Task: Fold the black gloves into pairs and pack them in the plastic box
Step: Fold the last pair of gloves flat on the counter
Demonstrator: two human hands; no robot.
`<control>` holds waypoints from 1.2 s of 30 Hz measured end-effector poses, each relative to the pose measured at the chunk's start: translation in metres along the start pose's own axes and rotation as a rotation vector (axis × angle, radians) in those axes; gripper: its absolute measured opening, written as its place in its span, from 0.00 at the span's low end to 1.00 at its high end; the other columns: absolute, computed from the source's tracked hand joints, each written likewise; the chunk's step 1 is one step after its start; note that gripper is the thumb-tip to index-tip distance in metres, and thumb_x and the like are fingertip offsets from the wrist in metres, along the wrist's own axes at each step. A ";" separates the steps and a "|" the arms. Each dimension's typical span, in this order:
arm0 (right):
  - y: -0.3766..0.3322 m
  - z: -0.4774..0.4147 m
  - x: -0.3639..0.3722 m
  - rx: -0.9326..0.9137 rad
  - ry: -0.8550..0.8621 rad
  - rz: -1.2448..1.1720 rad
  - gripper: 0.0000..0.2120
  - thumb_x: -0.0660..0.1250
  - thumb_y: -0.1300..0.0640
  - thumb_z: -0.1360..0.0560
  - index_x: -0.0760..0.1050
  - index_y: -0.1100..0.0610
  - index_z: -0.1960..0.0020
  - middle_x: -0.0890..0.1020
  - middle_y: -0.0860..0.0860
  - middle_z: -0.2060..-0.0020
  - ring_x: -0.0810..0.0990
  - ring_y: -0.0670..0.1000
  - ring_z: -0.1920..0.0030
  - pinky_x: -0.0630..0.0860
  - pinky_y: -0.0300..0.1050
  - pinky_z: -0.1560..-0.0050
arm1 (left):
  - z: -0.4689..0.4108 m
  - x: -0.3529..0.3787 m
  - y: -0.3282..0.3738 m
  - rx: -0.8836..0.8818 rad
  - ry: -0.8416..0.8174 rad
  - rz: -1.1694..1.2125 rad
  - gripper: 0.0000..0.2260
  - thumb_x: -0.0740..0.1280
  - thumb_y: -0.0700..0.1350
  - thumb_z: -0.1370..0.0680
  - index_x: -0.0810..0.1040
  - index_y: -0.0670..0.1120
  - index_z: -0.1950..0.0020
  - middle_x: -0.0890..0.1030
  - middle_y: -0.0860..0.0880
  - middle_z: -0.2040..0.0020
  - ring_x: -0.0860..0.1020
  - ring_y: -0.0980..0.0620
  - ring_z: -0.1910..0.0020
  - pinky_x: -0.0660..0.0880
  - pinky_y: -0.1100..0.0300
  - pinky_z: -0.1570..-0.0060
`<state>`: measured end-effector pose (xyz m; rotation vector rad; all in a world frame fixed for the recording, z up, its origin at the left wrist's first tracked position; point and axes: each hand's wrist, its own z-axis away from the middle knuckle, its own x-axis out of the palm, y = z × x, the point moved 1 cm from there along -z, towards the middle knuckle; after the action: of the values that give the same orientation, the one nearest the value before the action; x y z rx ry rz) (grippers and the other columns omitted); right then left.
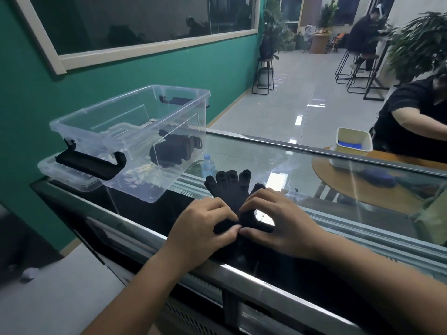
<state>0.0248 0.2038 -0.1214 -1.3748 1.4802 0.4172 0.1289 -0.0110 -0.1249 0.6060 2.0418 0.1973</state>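
**A:** Where are the gloves (232,187) lying?

**B:** They are lying flat on the glass worktop (314,180), fingers pointing to 12 o'clock and cuffs toward the person. They are looking like a stacked pair, though I cannot tell for sure.

**A:** And the hands?

**B:** Both are working the cuff end. The left hand (203,228) is sitting at 7 o'clock of the gloves, its grip narrow, thumb and curled fingers pinching the cuff. The right hand (278,223) is mirroring it at 5 o'clock, with its thumb on the cuff edge and arched fingertips pressing the palm part.

**A:** Why there?

**B:** I am guessing that pinning the cuffs is holding the pair square for the fold.

**A:** The box (96,117)?

**B:** It is standing open at 10 o'clock, near the gloves but apart from them. That is probably making the drop short. Packed gloves (174,151) are lying inside already.
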 end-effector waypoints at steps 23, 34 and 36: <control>0.002 -0.004 0.005 -0.006 0.019 0.021 0.16 0.77 0.54 0.23 0.81 0.47 0.36 0.80 0.40 0.45 0.76 0.40 0.48 0.74 0.35 0.47 | -0.006 -0.003 -0.003 -0.105 -0.065 0.132 0.03 0.72 0.50 0.19 0.82 0.52 0.48 0.83 0.58 0.59 0.81 0.54 0.60 0.79 0.58 0.57; 0.001 -0.014 0.006 0.362 0.212 -0.178 0.13 0.80 0.49 0.24 0.81 0.46 0.42 0.85 0.42 0.62 0.83 0.39 0.61 0.79 0.37 0.58 | -0.015 -0.006 -0.008 -0.457 -0.044 0.350 0.16 0.78 0.53 0.21 0.75 0.60 0.38 0.86 0.55 0.58 0.85 0.60 0.60 0.80 0.64 0.56; -0.001 -0.014 0.007 0.378 0.207 -0.172 0.17 0.80 0.49 0.24 0.78 0.46 0.40 0.84 0.43 0.64 0.83 0.42 0.62 0.79 0.39 0.59 | -0.016 -0.002 -0.010 -0.498 0.009 0.287 0.16 0.78 0.56 0.22 0.75 0.60 0.41 0.83 0.52 0.62 0.81 0.59 0.64 0.75 0.67 0.61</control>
<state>0.0211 0.1884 -0.1210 -1.2515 1.4992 -0.1148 0.1127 -0.0189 -0.1181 0.5752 1.8081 0.8490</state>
